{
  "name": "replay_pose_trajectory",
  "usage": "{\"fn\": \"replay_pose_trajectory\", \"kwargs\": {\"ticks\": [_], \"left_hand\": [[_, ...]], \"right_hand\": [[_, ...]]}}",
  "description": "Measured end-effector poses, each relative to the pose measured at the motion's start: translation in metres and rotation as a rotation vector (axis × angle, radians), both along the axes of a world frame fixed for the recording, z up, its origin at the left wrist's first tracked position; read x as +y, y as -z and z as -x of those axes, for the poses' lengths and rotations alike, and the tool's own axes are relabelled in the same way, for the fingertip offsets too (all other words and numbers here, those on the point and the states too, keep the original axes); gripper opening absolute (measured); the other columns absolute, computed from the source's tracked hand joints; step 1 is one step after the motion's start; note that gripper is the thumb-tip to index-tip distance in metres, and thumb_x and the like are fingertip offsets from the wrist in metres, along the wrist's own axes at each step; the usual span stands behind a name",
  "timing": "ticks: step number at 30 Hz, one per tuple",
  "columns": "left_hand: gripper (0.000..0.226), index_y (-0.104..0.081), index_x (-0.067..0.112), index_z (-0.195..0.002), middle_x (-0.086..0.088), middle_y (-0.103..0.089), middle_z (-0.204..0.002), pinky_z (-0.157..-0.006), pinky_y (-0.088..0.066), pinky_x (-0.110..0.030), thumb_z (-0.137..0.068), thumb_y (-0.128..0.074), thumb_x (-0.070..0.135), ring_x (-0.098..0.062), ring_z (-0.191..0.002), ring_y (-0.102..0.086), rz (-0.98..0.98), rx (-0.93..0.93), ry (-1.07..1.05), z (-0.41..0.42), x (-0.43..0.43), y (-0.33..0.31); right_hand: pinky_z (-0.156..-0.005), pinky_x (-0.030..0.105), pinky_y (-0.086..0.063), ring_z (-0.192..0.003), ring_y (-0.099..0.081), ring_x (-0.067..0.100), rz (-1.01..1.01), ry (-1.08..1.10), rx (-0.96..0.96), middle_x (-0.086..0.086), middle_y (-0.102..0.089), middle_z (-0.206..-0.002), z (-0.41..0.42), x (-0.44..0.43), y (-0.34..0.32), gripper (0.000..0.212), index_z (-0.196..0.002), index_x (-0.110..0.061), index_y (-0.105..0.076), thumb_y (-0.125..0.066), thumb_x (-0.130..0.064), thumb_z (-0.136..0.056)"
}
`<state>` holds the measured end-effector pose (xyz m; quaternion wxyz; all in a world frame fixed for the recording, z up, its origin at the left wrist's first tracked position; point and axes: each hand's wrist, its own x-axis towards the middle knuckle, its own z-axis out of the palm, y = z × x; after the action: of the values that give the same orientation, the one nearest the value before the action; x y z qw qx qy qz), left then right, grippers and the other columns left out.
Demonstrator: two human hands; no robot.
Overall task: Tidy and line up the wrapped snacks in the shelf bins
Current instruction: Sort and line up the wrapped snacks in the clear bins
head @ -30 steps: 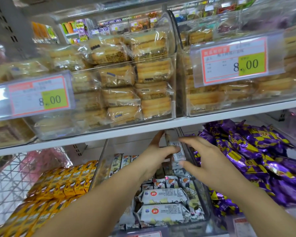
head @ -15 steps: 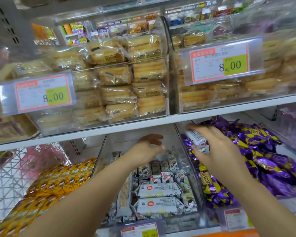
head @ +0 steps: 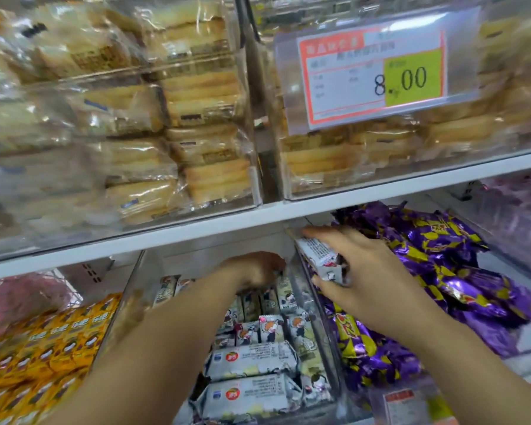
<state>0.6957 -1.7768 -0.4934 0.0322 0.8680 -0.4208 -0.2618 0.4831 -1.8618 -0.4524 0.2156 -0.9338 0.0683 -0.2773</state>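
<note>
A clear middle bin [head: 314, 305] on the lower shelf holds several white wrapped snacks [head: 252, 361] with cartoon prints, some lying flat in front, others standing in rows behind. My right hand [head: 365, 280] holds one white wrapped snack [head: 319, 259] above the bin's right wall, beside the purple packs. My left hand [head: 255, 269] reaches deep into the back of the bin with fingers curled down onto the standing packs; whether it grips one is hidden.
The bin to the right is piled with purple and yellow wrapped snacks [head: 436, 271]. Orange packs [head: 43, 348] fill the left bin. The white shelf board [head: 196, 231] hangs low over both hands. Above it sit clear bins of wrapped cakes [head: 196, 102] and a price tag [head: 377, 75].
The view has moved closer to the shelf. My right hand keeps the white snack raised by the bin's right wall. My left hand has pushed further down into the back rows.
</note>
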Motion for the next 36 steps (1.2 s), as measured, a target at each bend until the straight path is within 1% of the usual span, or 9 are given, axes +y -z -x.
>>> {"fn": "replay_pose_trajectory", "kwargs": {"ticks": [7,9,11,15,17,21,25,30,36], "left_hand": [[0.042,-0.047,0.015,-0.136,-0.001,-0.057,-0.131,-0.079,-0.046,-0.020,-0.096,-0.048,0.003,-0.015,-0.104,-0.056,0.008,0.083,0.010,0.011,0.008,-0.010],[0.043,-0.047,0.017,-0.136,0.004,-0.054,-0.122,-0.068,-0.047,-0.013,-0.096,-0.046,0.003,-0.013,-0.097,-0.059,0.160,0.024,-0.017,0.023,0.020,-0.031],[0.045,-0.049,0.021,-0.135,0.010,-0.051,-0.117,-0.080,-0.050,-0.024,-0.095,-0.044,0.001,-0.015,-0.098,-0.059,0.410,0.020,-0.113,0.036,0.033,-0.050],[0.030,-0.058,0.020,-0.120,-0.010,-0.060,-0.125,-0.083,-0.057,-0.033,-0.098,-0.043,0.005,-0.027,-0.111,-0.060,0.852,0.932,-0.483,0.059,0.068,-0.072],[0.023,-0.059,0.013,-0.111,-0.017,-0.058,-0.125,-0.079,-0.058,-0.031,-0.091,-0.050,0.005,-0.028,-0.110,-0.061,0.874,1.105,-0.570,0.065,0.083,-0.076],[0.021,-0.063,0.009,-0.100,-0.004,-0.073,-0.093,-0.074,-0.056,-0.021,-0.079,-0.063,0.008,-0.011,-0.087,-0.069,0.894,1.028,-0.563,0.074,0.105,-0.076],[0.015,-0.063,0.011,-0.101,-0.003,-0.072,-0.087,-0.073,-0.056,-0.022,-0.087,-0.059,0.010,-0.012,-0.080,-0.066,0.931,0.956,-0.621,0.069,0.133,-0.075],[0.021,-0.061,0.003,-0.107,-0.015,-0.065,-0.102,-0.062,-0.057,-0.023,-0.086,-0.063,0.007,-0.024,-0.085,-0.066,1.106,0.805,-0.890,0.055,0.159,-0.074],[0.010,-0.060,0.002,-0.098,-0.017,-0.062,-0.106,-0.076,-0.057,-0.031,-0.089,-0.062,0.006,-0.027,-0.099,-0.063,1.023,0.737,-0.857,0.073,0.151,-0.071]], "right_hand": [[-0.096,0.031,-0.037,-0.107,-0.053,0.013,-0.040,-0.009,0.019,-0.011,-0.056,-0.117,-0.001,0.002,0.000,0.063,-0.132,-0.037,-0.048,-0.074,-0.025,-0.076],[-0.091,0.041,-0.044,-0.099,-0.057,0.014,-0.042,-0.008,-0.007,-0.012,-0.058,-0.109,-0.003,0.002,0.003,0.057,-0.124,-0.031,-0.058,-0.075,-0.016,-0.072],[-0.090,0.046,-0.045,-0.096,-0.059,0.017,-0.013,0.001,-0.012,-0.010,-0.060,-0.105,-0.005,0.001,0.005,0.054,-0.117,-0.028,-0.064,-0.079,-0.013,-0.068],[-0.091,0.035,-0.034,-0.099,-0.054,0.025,0.055,0.040,-0.043,-0.006,-0.065,-0.108,-0.003,0.009,0.003,0.056,-0.114,-0.027,-0.066,-0.085,-0.013,-0.063],[-0.090,0.031,-0.031,-0.101,-0.049,0.020,0.059,0.021,-0.058,-0.008,-0.063,-0.111,-0.002,0.017,-0.001,0.059,-0.117,-0.028,-0.065,-0.085,-0.012,-0.064],[-0.096,0.016,-0.037,-0.107,-0.051,0.001,-0.051,-0.135,-0.032,-0.025,-0.053,-0.116,-0.002,0.033,-0.004,0.064,-0.125,-0.031,-0.059,-0.079,-0.006,-0.069],[-0.083,-0.006,-0.028,-0.100,-0.046,-0.007,-0.177,-0.113,-0.068,-0.028,-0.048,-0.109,-0.004,0.040,-0.004,0.055,-0.125,-0.026,-0.058,-0.072,-0.003,-0.076],[-0.089,0.026,-0.050,-0.095,-0.056,0.002,-0.248,-0.056,-0.129,-0.020,-0.057,-0.106,-0.008,0.045,-0.003,0.033,-0.112,-0.027,-0.062,-0.073,-0.022,-0.081],[-0.074,0.028,-0.052,-0.084,-0.058,0.002,-0.276,-0.044,-0.195,-0.017,-0.058,-0.088,-0.013,0.056,-0.005,0.023,-0.086,-0.021,-0.062,-0.080,-0.026,-0.072]]}}
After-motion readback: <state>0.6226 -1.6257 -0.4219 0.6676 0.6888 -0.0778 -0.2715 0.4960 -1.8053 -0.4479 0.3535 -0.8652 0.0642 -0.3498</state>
